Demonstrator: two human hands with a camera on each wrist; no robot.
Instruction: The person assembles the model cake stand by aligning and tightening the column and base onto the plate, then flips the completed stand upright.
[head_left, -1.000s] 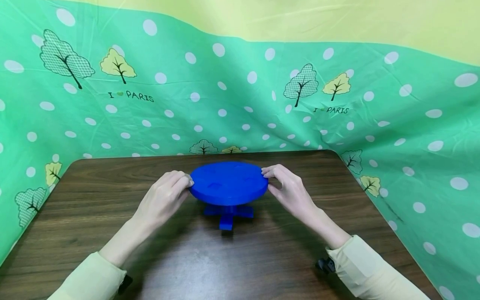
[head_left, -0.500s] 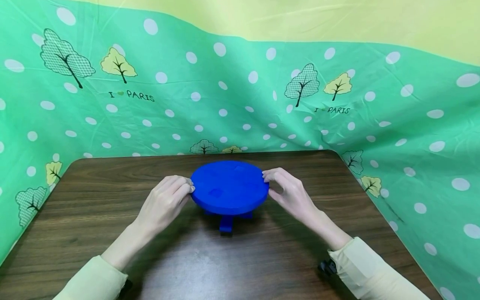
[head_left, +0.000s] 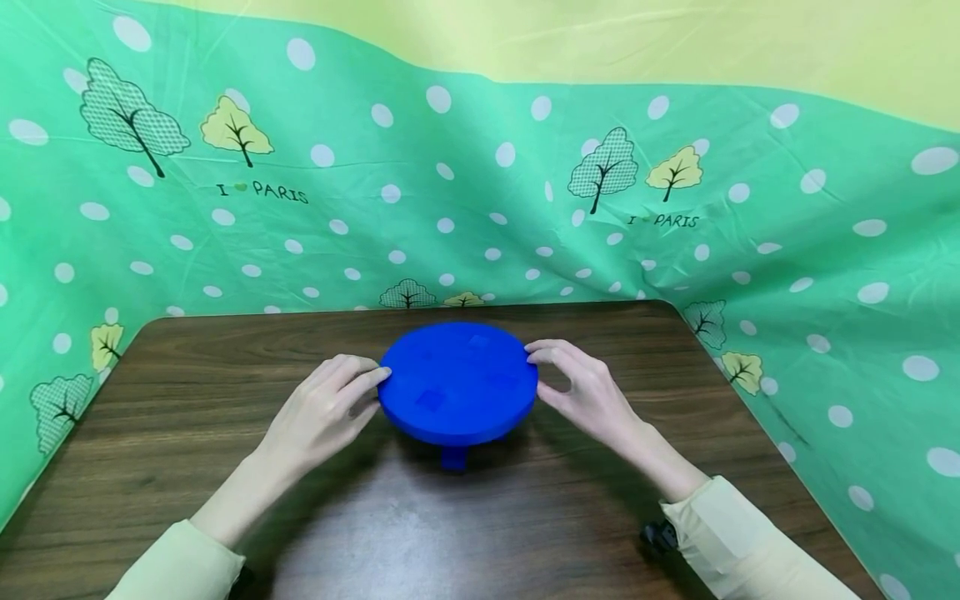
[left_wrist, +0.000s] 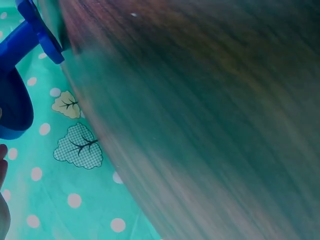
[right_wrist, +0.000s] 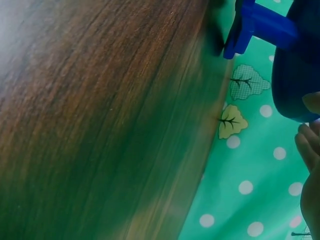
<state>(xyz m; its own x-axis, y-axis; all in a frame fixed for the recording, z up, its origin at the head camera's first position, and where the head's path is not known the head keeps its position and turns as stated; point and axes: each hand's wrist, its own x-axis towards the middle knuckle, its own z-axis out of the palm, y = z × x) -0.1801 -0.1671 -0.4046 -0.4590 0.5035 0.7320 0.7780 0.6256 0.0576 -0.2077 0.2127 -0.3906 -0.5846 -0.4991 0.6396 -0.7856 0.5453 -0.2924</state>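
Note:
A blue miniature round table [head_left: 459, 383] with a pedestal and crossed feet is at the middle of the wooden tabletop. Its disc faces up, with square marks faintly visible on it. My left hand [head_left: 318, 412] holds the disc's left rim, index fingertip on the upper edge and thumb lower down. On the opposite rim, my right hand [head_left: 585, 387] pinches the edge, fingers above; the right wrist view shows the thumb [right_wrist: 312, 102] against the underside. Pedestal and feet [left_wrist: 40, 30] appear in the left wrist view. From the head, the disc hides all but the front foot.
The dark wooden tabletop [head_left: 187, 400] extends around the blue piece. A green dotted cloth [head_left: 450, 192] with printed trees hangs behind it and along both sides. Pale sleeves [head_left: 738, 533] cover both forearms, with a black device near the right cuff.
The disc has tipped its face further toward the head camera, hiding more of the pedestal and feet. Both hands stay at the rim, the left fingers straightening a little.

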